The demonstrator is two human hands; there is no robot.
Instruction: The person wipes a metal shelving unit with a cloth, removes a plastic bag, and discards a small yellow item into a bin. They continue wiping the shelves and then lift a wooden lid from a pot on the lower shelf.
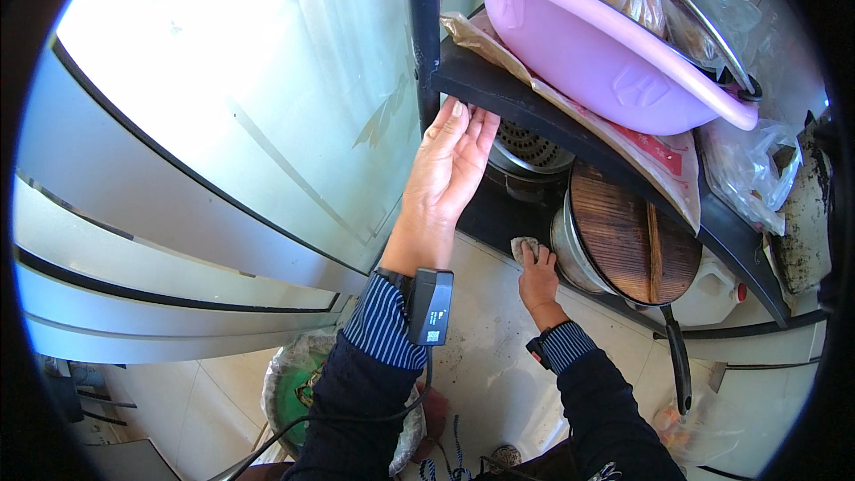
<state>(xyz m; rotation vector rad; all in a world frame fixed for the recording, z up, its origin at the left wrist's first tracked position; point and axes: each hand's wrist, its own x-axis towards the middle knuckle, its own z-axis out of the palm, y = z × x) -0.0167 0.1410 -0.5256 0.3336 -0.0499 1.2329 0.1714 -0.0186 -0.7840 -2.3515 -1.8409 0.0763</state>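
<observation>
My left hand [455, 164] is raised with the palm turned up. Its fingertips are at the front edge of the black upper shelf [518, 97], close under it; I cannot tell whether they press on it. Lower down, my right hand [540, 275] grips a small greyish cloth [524, 249] against the front edge of the black lower shelf [484, 210]. Just right of that hand stands a wok with a dark wooden lid [618, 234]. Behind it, partly hidden by the upper shelf, is a metal steamer pot with a perforated tray [534, 147].
A pink plastic basin [588, 53] on the upper shelf holds bagged items and a glass lid. The wok's black handle [678, 364] juts outward. A white plastic jug [711, 294] stands behind the wok. Frosted glass [320, 113] is on the left, a lined green bin [297, 374] below.
</observation>
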